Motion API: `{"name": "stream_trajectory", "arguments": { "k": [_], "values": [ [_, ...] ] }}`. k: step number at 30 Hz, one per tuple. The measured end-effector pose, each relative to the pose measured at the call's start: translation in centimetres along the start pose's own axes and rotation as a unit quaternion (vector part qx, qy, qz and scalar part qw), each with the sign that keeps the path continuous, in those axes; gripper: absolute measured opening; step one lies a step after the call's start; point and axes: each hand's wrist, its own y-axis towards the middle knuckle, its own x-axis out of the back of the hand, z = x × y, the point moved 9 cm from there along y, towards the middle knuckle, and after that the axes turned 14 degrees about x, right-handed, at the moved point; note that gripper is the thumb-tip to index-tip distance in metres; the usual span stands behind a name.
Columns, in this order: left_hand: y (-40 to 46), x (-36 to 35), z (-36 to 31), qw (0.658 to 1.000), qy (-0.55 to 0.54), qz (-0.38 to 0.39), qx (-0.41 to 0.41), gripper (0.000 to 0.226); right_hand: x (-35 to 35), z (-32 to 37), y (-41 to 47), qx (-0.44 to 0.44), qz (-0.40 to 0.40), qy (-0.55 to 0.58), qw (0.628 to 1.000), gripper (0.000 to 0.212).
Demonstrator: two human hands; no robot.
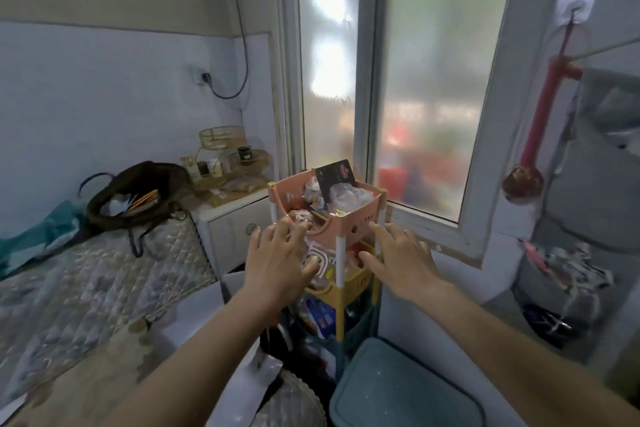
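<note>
A tiered plastic rack stands by the window, with a pink top basket (356, 225), a yellow middle basket (349, 291) and a dark green bottom tier (360, 322). All tiers are stuffed with packets and bags; a black packet (334, 177) sticks up from the top. My left hand (277, 260) reaches toward the rack's left side, fingers spread and straight, near the pink basket's front edge. My right hand (398, 256) is stretched out at the rack's right corner, fingers extended by the white post. Neither hand holds anything.
A bed with a quilted cover (104, 281) lies at left, a brown bag (138, 198) on it. A white nightstand (235, 218) with gold wire stands sits behind the rack. A teal lidded bin (401, 388) stands below. A red long-handled tool (540, 114) hangs at right.
</note>
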Motion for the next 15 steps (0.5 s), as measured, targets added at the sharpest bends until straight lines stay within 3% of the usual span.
{"name": "stream_trajectory", "arguments": {
  "k": [8,15],
  "values": [
    [17.1,-8.4,2.1,0.997,-0.003,0.039,-0.066,0.067,-6.3,-5.4,10.9,-0.102,-0.006,0.029,0.994,0.064],
    [26.5,-16.0,-1.8,0.989,-0.049,0.089,-0.11,0.075,-9.6,-11.7,18.1,-0.121,0.004,0.001,0.993,0.067]
  ]
}}
